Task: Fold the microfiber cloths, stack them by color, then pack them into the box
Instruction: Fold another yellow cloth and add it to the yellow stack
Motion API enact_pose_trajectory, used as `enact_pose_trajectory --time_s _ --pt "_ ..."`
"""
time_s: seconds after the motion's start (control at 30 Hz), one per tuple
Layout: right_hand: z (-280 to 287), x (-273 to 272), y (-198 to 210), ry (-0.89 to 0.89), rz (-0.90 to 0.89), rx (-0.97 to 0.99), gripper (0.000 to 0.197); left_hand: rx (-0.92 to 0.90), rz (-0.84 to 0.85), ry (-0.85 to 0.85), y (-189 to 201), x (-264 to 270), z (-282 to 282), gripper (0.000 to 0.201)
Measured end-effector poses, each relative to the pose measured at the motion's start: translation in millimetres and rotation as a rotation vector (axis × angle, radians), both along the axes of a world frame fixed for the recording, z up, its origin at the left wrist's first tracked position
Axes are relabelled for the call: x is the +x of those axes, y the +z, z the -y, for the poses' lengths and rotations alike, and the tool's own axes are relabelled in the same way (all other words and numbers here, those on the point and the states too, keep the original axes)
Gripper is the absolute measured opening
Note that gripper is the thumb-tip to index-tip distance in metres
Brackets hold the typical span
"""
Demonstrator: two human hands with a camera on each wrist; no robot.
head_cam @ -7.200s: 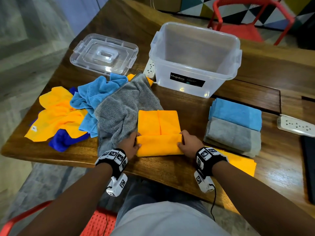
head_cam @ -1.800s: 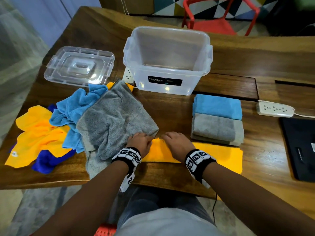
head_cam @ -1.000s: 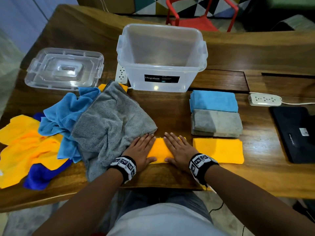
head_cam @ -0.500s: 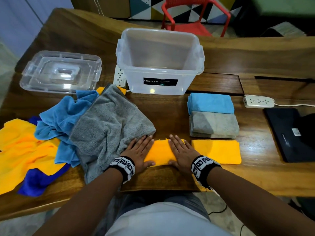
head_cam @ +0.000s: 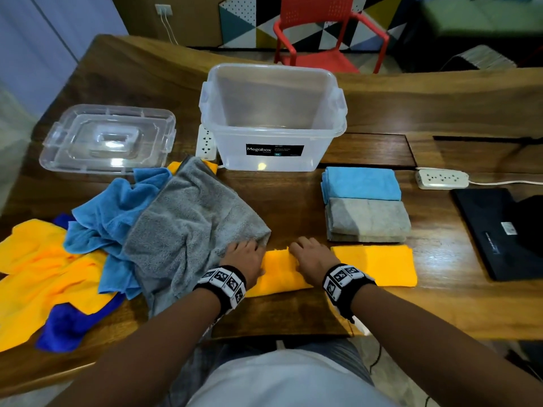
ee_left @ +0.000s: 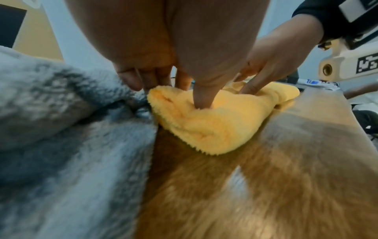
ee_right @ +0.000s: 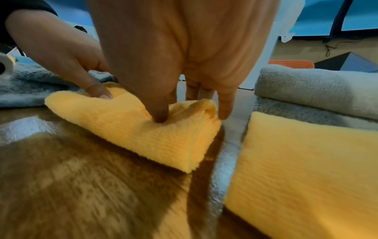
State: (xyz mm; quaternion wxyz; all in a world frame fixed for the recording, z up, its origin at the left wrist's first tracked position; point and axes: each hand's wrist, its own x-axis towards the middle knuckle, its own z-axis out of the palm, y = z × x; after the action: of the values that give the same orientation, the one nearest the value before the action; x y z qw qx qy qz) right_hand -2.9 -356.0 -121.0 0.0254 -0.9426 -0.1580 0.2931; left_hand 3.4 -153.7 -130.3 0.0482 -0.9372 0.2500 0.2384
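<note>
Pinched at its ends by left hand (head_cam: 246, 257) and right hand (head_cam: 312, 257), the folded yellow cloth (head_cam: 279, 271) lies between them.

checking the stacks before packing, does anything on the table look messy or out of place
Mostly tidy. The loose heap of unfolded cloths sprawls at the left, and a yellow corner pokes out under the grey cloth beside the box.

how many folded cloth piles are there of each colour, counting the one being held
yellow: 2, the middle yellow cloth and the right yellow cloth
grey: 1, the grey pile
light blue: 1, the light blue pile
total: 4
</note>
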Motion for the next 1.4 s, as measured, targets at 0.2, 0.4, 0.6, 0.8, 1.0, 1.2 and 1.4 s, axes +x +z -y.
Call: enact_pose_trajectory --time_s 0.2,0.4,0.6,0.8,1.0,1.2,1.4 --pt "-8 1 3 -0.049 -0.078 -0.105 0.049 -0.001 -0.170 0.086 2 15 2 0.057" --pt "-5 12 21 0.034 -0.105 -0.015 0.045 -0.240 -0.273 0.167 14 19 -4 0.022" --pt "41 24 48 -0.162 -0.253 0.280 0.043 -0.560 -0.400 0.392 27 43 -10 0.040" --pt "117 23 59 -0.456 -0.374 0.396 0.035 -0.549 -0.439 0.360 39 49 44 0.036" --pt "181 8 50 -0.687 -0.248 0.332 0.027 -0.465 -0.529 0.308 31 42 119 0.036" --pt "230 -4 38 -0.831 -0.195 0.307 0.019 -0.589 -0.560 0.353 20 29 162 0.031" --pt "245 -7 20 -0.824 -0.123 0.323 0.029 -0.600 -0.494 0.469 11 24 178 0.027"
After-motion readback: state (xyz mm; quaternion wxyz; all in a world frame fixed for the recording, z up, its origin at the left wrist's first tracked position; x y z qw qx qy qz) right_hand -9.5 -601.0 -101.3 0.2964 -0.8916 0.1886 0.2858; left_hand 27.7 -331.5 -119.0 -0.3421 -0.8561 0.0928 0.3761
